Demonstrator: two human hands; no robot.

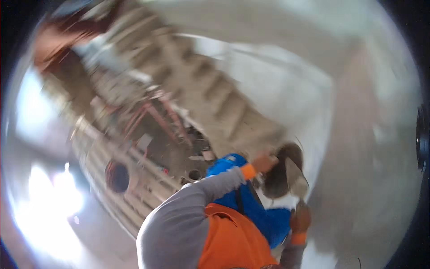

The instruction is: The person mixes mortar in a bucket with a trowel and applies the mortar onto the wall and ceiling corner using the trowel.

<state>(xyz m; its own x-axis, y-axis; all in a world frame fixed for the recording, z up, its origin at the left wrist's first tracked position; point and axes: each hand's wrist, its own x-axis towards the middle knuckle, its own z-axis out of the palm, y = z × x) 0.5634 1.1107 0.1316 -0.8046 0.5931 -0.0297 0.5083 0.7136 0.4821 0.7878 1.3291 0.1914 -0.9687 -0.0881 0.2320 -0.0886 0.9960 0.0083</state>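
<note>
My left hand (266, 162) is closed at the near-left rim of a dark, round bucket (274, 180), which stands out in front of my legs. In my right hand (300, 217) is a trowel, its pale, tapering blade (294, 175) lying over the bucket's opening. The fingers of both hands are smeared by motion, though each looks wrapped round what it holds. What lies inside the bucket is dark and blurred.
Rough unfinished stairs (224, 101) run from upper left down to the bucket. Reddish metal frames (152, 116) stand left of them, with a small bucket (194, 175) below. Long planks (148, 172) and a dark round container (118, 176) lie farther left. A pale wall (286, 76) rises beyond.
</note>
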